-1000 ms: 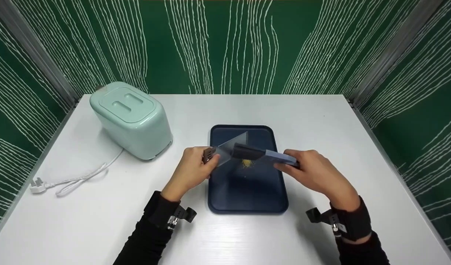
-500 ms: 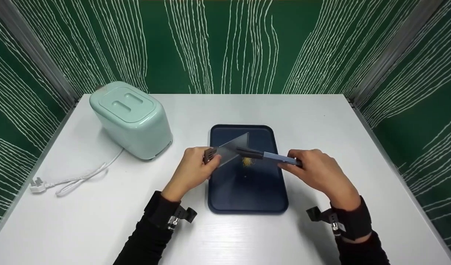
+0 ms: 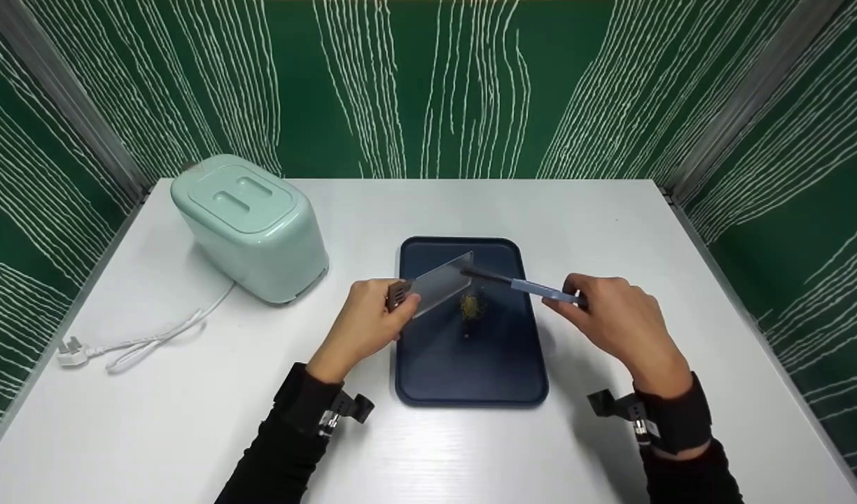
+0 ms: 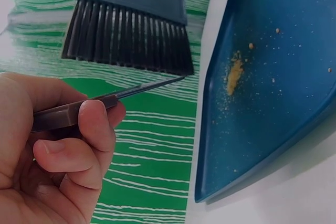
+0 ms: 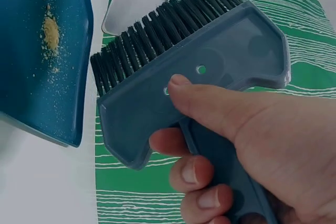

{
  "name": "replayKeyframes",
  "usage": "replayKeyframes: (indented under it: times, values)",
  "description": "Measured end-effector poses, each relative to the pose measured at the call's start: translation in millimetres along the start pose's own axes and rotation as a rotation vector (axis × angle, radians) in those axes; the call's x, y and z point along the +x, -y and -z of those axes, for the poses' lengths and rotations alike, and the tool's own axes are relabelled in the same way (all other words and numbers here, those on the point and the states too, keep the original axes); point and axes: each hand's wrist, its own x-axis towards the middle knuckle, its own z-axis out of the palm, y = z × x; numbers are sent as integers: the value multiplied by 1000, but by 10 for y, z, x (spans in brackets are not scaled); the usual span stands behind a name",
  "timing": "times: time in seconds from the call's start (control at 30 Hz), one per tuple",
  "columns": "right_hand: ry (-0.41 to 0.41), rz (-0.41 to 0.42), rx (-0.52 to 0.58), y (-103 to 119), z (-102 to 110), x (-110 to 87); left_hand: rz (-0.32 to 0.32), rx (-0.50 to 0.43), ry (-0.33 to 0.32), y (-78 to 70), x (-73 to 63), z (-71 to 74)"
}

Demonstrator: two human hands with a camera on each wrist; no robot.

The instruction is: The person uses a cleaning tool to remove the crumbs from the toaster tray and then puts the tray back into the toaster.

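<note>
Overall, dark green walls [image 3: 428,91] streaked with white lines fill the top and sides of the head view, around a white table [image 3: 596,231] that spreads across its middle and bottom. A mint-green toaster [image 3: 257,231] stands at the left. Just right of centre lies a dark blue rimmed tray [image 3: 470,381]. Two hands, with black sleeves and wristbands, reach in from the lower edge. At the right of centre, the right hand [image 3: 621,318] grips a blue brush [image 3: 533,288], its thumb laid along the flat of the head in the right wrist view and its fingers curled round the handle. At centre, the left hand [image 3: 362,322] pinches the brown handle of a flat grey scraper [image 3: 439,281], which is tilted above the upper part of the tray. The brush's dark bristles overlap the scraper's far end; whether they touch cannot be told. Smallest of all, a yellowish heap of crumbs [image 3: 470,306] lies near the tray's middle, with loose specks scattered around it.
</note>
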Motion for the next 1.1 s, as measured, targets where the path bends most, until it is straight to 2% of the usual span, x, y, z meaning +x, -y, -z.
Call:
replayKeyframes:
  times: [0.23,0.6,1.1]
  values:
    - [-60,-4,28,-27,52,0,9,-7,1,17,-4,7]
    - [-193,62,38,78,-14,13,-6,2,-11,14,6,20]
    - [-175,97,-53,103,-163,51,-14,-21,-6,7,5,17]
